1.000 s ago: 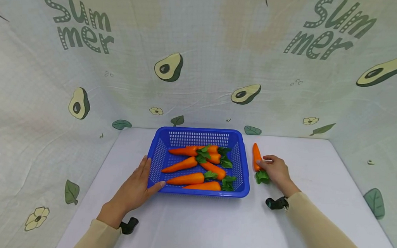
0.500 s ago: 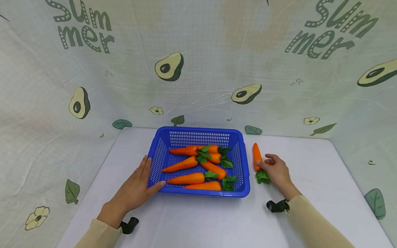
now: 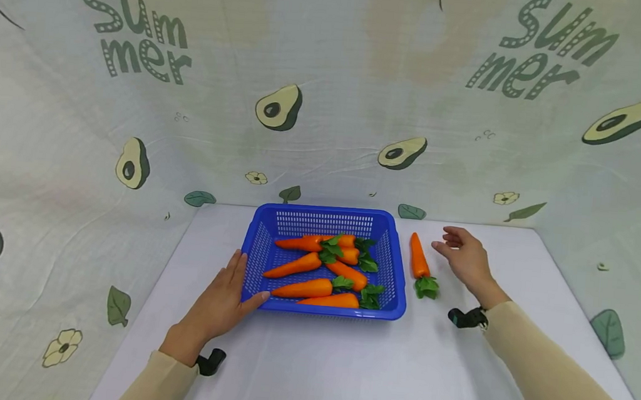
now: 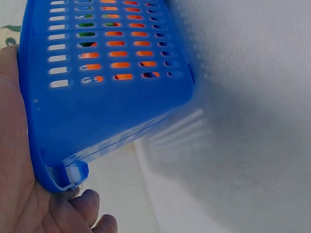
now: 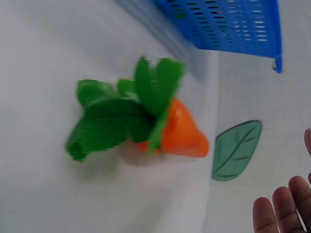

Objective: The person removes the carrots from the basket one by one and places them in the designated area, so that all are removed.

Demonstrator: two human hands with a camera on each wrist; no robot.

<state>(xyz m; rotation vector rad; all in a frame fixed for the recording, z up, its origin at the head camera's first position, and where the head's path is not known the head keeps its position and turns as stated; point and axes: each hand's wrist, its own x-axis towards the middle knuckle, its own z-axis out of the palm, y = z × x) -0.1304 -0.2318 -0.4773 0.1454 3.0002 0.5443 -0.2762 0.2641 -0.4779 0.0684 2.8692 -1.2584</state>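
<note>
A blue plastic basket [image 3: 323,311] stands on the table with several orange carrots [image 3: 302,288] with green leaves inside it. My left hand [image 3: 219,302] rests against its front left corner, fingers extended along the left side and thumb lying on the front rim. From the left wrist, the basket's slotted wall [image 4: 107,109] shows beside my palm. One more carrot [image 3: 419,258] lies on the table right of the basket, tip pointing away. My right hand [image 3: 467,257] is to the right of that carrot, apart from it, fingers loosely bent and holding nothing. The right wrist view shows the carrot's leaves [image 5: 121,116] close up.
White cloth covers the table [image 3: 318,375]. Behind and at both sides hangs a pale curtain [image 3: 339,101] printed with avocados, leaves and lettering. A small black camera [image 3: 466,318] is strapped at my right wrist, another camera [image 3: 210,362] at my left.
My right hand has let go of the carrot by the basket and moved up and to the right. That carrot stays on the table. My left hand has kept its place on the basket.
</note>
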